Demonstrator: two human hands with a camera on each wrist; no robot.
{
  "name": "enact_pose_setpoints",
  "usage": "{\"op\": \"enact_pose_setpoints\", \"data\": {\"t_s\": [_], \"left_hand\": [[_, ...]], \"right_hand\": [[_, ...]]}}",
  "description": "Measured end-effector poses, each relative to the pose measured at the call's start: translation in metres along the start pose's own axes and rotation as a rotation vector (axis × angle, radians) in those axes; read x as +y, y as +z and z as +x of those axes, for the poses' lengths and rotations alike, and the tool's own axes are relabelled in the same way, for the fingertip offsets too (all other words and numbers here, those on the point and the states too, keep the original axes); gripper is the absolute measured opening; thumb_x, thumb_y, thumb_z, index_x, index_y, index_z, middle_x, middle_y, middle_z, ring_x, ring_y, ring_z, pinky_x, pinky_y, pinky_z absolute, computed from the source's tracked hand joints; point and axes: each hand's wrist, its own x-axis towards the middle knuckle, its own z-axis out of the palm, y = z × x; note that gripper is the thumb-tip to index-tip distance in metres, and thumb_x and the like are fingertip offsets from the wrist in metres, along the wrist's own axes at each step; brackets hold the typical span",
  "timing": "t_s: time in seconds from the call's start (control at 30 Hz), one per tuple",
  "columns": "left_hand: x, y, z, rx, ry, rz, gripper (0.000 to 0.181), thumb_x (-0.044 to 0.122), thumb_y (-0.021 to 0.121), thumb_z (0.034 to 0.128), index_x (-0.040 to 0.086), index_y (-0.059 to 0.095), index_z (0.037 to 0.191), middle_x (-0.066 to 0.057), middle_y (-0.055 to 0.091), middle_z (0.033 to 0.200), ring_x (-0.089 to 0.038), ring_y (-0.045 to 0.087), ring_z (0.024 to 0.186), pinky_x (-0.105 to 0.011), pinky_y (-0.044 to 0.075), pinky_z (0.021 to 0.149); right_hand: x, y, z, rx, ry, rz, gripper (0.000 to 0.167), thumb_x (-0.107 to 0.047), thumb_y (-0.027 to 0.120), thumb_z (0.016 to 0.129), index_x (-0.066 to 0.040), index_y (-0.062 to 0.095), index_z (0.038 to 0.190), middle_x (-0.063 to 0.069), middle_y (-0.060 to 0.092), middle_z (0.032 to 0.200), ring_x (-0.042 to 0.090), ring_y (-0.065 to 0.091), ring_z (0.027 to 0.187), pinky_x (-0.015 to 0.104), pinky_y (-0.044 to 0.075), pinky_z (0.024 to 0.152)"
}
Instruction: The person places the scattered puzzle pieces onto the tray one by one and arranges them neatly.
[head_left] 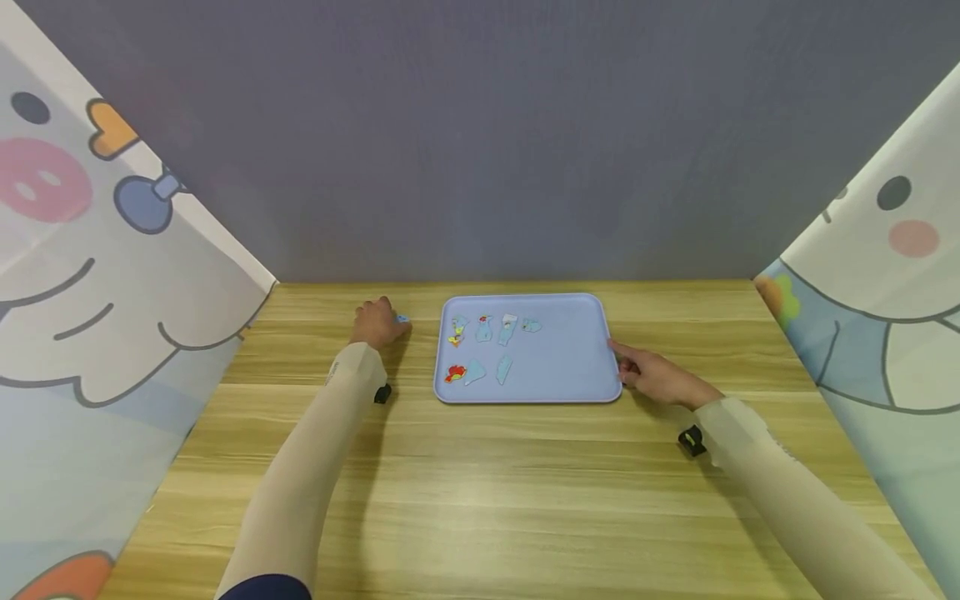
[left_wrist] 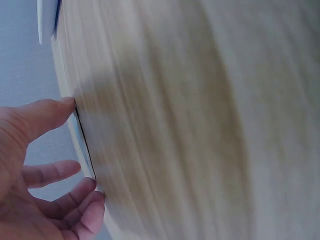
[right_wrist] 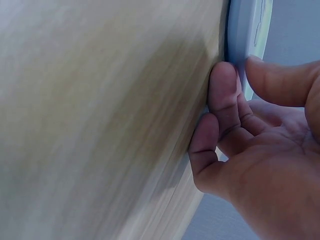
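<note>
A pale lavender tray (head_left: 573, 354) lies on the wooden table, with several thin, irregular puzzle pieces in two rows on its left part. Most are light blue; a red and yellow piece (head_left: 455, 373) sits at the lower left. Left of the tray, my left hand (head_left: 378, 323) pinches a flat blue puzzle piece (head_left: 402, 318) at the tabletop. In the left wrist view its thin edge spans from thumb to fingertips; its printed face is mostly hidden. My right hand (head_left: 656, 377) holds the tray's right rim, the thumb against it and the other fingers curled beside it.
The wooden table (head_left: 480, 492) runs back to a grey wall (head_left: 510, 150). Cartoon-printed panels (head_left: 90, 250) flank the table on the left and right. Both forearms wear pale sleeves, with a small black device under each wrist.
</note>
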Motion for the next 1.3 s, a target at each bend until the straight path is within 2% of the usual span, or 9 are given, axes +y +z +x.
{"op": "enact_pose_setpoints", "data": {"t_s": [0.17,0.3,0.43,0.57,0.77,0.93,1.1,1.3], "left_hand": [[-0.002,0.001,0.003,-0.018,0.037,-0.018,0.046,0.032,0.067,0.0835,-0.007,0.052,0.105,-0.03,0.054,0.103,-0.049,0.046,0.102,-0.057,0.04,0.086],[-0.002,0.0,0.003,-0.026,0.066,-0.03,0.055,0.032,0.069,0.0824,-0.008,0.052,0.115,-0.03,0.054,0.109,-0.048,0.045,0.106,-0.054,0.04,0.088],[0.002,-0.004,0.0,-0.028,0.098,-0.051,0.064,0.036,0.07,0.0819,-0.006,0.049,0.125,-0.029,0.05,0.117,-0.045,0.042,0.112,-0.052,0.04,0.091],[0.01,-0.01,-0.004,-0.03,0.141,-0.063,0.063,0.037,0.071,0.0821,-0.003,0.049,0.126,-0.027,0.049,0.12,-0.043,0.04,0.117,-0.05,0.039,0.093],[0.024,-0.018,-0.014,0.02,0.224,-0.103,0.055,0.03,0.073,0.0808,-0.003,0.054,0.121,-0.023,0.053,0.118,-0.037,0.044,0.113,-0.047,0.041,0.091],[0.037,-0.02,-0.022,0.045,0.3,-0.12,0.043,0.028,0.077,0.0779,-0.002,0.061,0.105,-0.018,0.056,0.112,-0.033,0.046,0.105,-0.043,0.043,0.086],[0.052,-0.017,-0.031,0.044,0.381,-0.106,0.034,0.025,0.08,0.0757,0.001,0.063,0.091,-0.017,0.057,0.105,-0.03,0.047,0.098,-0.041,0.043,0.084],[0.071,-0.013,-0.042,0.022,0.461,-0.095,0.031,0.022,0.08,0.0752,0.002,0.064,0.092,-0.017,0.056,0.106,-0.032,0.045,0.104,-0.042,0.043,0.086]], "right_hand": [[0.0,0.0,-0.001,0.006,-0.012,-0.001,0.058,0.004,0.052,0.093,0.012,0.024,0.143,0.006,0.052,0.087,0.016,0.047,0.075,0.026,0.041,0.065],[-0.001,0.0,-0.001,-0.004,-0.031,0.027,0.058,0.005,0.051,0.093,0.013,0.022,0.143,0.008,0.053,0.086,0.016,0.047,0.073,0.026,0.041,0.062],[-0.003,-0.001,-0.002,-0.008,-0.02,0.03,0.058,0.006,0.05,0.093,0.012,0.021,0.143,0.009,0.053,0.086,0.017,0.047,0.073,0.025,0.041,0.062],[-0.003,-0.002,-0.002,-0.017,-0.004,0.027,0.058,0.005,0.049,0.094,0.012,0.02,0.144,0.009,0.053,0.087,0.018,0.047,0.074,0.026,0.041,0.062],[-0.002,-0.002,-0.002,-0.025,-0.013,0.029,0.059,0.005,0.049,0.094,0.012,0.019,0.144,0.009,0.053,0.088,0.018,0.047,0.075,0.026,0.041,0.063],[0.0,-0.001,-0.003,-0.018,-0.019,0.018,0.059,0.004,0.05,0.093,0.012,0.02,0.144,0.008,0.053,0.088,0.017,0.047,0.074,0.026,0.041,0.063],[0.0,-0.002,-0.004,-0.023,-0.016,0.022,0.059,0.004,0.049,0.094,0.012,0.02,0.144,0.008,0.053,0.088,0.017,0.047,0.075,0.026,0.041,0.063],[-0.002,-0.001,-0.004,-0.017,-0.016,0.019,0.059,0.005,0.049,0.094,0.012,0.02,0.144,0.009,0.053,0.087,0.017,0.047,0.073,0.026,0.04,0.062]]}}
